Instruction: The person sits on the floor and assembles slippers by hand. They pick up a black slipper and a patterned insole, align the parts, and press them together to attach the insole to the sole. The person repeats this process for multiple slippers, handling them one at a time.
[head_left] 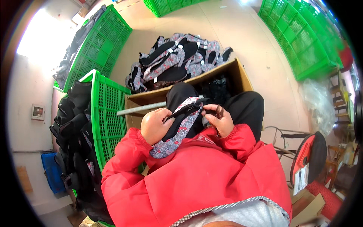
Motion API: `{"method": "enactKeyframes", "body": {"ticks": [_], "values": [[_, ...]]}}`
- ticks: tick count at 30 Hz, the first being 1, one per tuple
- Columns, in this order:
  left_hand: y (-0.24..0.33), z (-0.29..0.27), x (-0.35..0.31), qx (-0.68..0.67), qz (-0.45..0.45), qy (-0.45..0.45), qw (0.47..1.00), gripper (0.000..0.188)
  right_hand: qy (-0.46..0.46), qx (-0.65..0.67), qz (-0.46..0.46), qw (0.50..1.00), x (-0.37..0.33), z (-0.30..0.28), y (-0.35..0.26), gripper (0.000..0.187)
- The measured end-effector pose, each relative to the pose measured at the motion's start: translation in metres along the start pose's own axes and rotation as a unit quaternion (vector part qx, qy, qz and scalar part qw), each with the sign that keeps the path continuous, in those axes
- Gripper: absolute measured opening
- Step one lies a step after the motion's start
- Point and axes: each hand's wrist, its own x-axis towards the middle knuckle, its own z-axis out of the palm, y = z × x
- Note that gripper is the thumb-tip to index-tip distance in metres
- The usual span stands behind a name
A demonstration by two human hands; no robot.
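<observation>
I have a floral shoe piece (184, 128) with black edging slung slantwise between my two hands, just above my lap. My left hand (155, 125) is closed up, thumb pressed to curled fingers on the black edging. My right hand (222, 123) is drawn in too, thumb and forefinger pinching the piece's far end, and a dark narrow tool (218, 110) sits among its fingers, too small to make out clearly. Just beyond my hands stands a cardboard box (242, 78) with black plastic (217, 89) inside, and a pale bar (141, 108) runs out past its left end, near my left hand. Farther ahead, a heap of floral shoes (176, 58) lies on the floor (272, 68). To the left of my left hand is a green crate (110, 109), with black shoes (77, 125) piled on its far side. Well off to my right hand's right are a clear plastic bag (319, 102) and more green crates (291, 38).
</observation>
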Motion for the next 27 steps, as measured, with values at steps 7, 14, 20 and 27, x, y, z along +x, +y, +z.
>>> {"method": "enactKeyframes", "body": {"ticks": [7,14,20,27], "values": [[-0.008,0.043,-0.025,-0.068,-0.013,-0.009,0.998,0.017,0.028,0.008,-0.002,1.000,-0.003,-0.003,0.027,0.025],[0.001,0.056,-0.016,-0.049,0.012,0.043,0.998,0.018,0.044,-0.014,0.021,0.999,0.001,-0.009,0.030,0.022],[0.004,0.058,0.006,0.023,0.221,0.128,0.966,0.008,0.022,0.015,0.029,0.999,0.003,-0.019,0.036,0.018],[-0.011,0.044,0.024,-0.055,0.080,0.202,0.975,0.003,0.035,0.057,0.026,0.997,0.003,-0.017,0.040,0.016]]}}
